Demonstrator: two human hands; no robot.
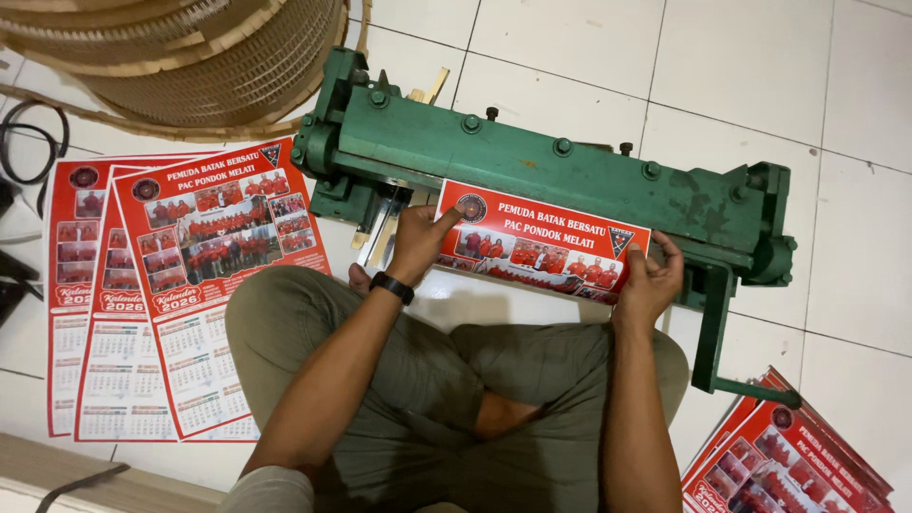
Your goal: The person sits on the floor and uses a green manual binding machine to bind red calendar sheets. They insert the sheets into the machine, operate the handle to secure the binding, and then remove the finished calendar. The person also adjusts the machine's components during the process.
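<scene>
Calendar sheet (541,249) lies with its top edge fed into the green binding machine (570,171); thin, light and floppy, likely slippery. Left hand (418,242) and right hand (649,280) pinch its side edges with closed fingers.

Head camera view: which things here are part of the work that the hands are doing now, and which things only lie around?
In use:
- left hand and right hand, holding the red calendar sheet
- green press machine, the sheet fed into it

Lying about:
- red calendars spread on the floor at left
- stack of red calendars at right
- coil spools
- black cable
</scene>
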